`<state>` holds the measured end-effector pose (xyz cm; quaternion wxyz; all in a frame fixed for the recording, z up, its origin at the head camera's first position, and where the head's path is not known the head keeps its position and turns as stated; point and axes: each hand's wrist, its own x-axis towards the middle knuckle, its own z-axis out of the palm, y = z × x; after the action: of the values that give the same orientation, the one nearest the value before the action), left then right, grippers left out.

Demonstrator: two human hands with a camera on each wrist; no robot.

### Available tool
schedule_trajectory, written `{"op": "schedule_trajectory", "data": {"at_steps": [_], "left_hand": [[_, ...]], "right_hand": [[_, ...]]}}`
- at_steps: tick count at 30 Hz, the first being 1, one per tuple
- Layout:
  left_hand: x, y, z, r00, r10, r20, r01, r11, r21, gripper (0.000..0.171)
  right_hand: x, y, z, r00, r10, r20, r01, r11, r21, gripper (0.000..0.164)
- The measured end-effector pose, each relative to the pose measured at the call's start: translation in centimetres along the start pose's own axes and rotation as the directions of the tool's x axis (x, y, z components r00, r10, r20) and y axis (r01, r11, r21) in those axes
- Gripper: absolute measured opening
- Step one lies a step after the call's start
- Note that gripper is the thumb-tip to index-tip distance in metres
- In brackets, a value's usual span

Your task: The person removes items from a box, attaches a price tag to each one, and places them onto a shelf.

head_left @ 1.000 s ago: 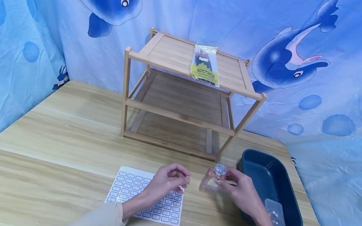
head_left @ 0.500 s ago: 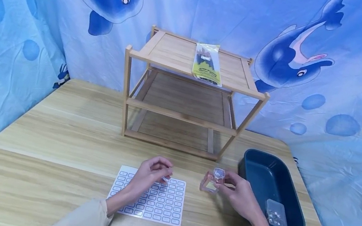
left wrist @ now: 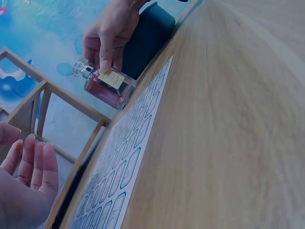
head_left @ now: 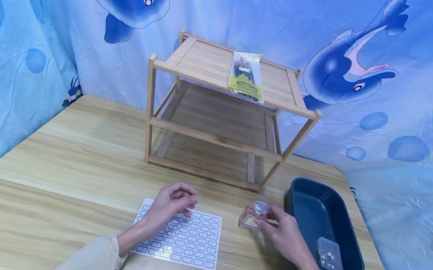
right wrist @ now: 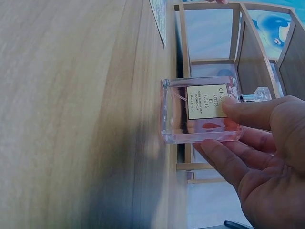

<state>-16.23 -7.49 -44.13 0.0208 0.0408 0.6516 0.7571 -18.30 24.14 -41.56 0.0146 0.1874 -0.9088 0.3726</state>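
My right hand [head_left: 287,236] pinches a clear, square perfume bottle [right wrist: 200,131] between thumb and fingers. Pink liquid, a pale yellow label [right wrist: 206,101] and a faceted clear cap [right wrist: 257,94] show on it. The bottle is roughly upright, close to the wooden table. To its left, my left hand [head_left: 165,204] hovers over the upper left part of a white label sheet [head_left: 191,245] printed with rows of blue-edged boxes. In the left wrist view the left hand's fingers [left wrist: 38,164] are loosely bent, with the thumb apart and nothing seen between them.
A three-tier wooden shelf [head_left: 216,138] stands behind the hands, with a yellow-and-clear packet [head_left: 246,80] on its top. At the right sits a dark teal bin [head_left: 308,203] with a small clear plastic box [head_left: 329,255] inside. A blue dolphin-print curtain [head_left: 262,13] hangs behind.
My left hand has moved left, away from the bottle and across the label sheet. The right hand stays nearly in place, still holding the perfume bottle, which is slightly lower.
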Motion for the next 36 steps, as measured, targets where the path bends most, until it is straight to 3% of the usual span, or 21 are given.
{"op": "schedule_trajectory", "data": {"at_steps": [17, 21, 25, 28, 32, 36], "left_hand": [[-0.1, 0.4, -1.4, 0.998, 0.003, -0.061, -0.003, 1.000, 0.004, 0.029], [-0.2, 0.6, -2.1, 0.998, 0.012, -0.063, -0.011, 1.000, 0.015, 0.029], [-0.3, 0.8, -2.9, 0.997, 0.018, -0.072, -0.015, 0.999, 0.035, 0.029], [-0.4, 0.9, -3.5, 0.996, 0.031, -0.082, -0.025, 0.997, 0.069, 0.030], [-0.6, 1.2, -4.4, 0.994, 0.077, -0.082, -0.066, 0.989, 0.130, 0.031], [-0.7, 1.3, -5.3, 0.990, 0.119, -0.074, -0.102, 0.973, 0.205, 0.031]], "right_hand": [[0.0, -0.5, -0.4, 0.997, 0.068, 0.048, -0.070, 0.997, 0.028, 0.035], [-0.3, -0.7, -0.9, 0.999, 0.044, 0.021, -0.045, 0.998, 0.052, 0.036], [-0.8, -0.9, -1.6, 0.998, -0.012, -0.069, 0.013, 1.000, 0.024, 0.037], [-1.3, -1.1, -2.0, 0.981, -0.069, -0.184, 0.066, 0.998, -0.021, 0.037], [-1.8, -1.7, -2.5, 0.933, -0.142, -0.330, 0.134, 0.990, -0.046, 0.035], [-2.2, -2.5, -2.5, 0.888, -0.210, -0.410, 0.218, 0.976, -0.027, 0.034]]}}
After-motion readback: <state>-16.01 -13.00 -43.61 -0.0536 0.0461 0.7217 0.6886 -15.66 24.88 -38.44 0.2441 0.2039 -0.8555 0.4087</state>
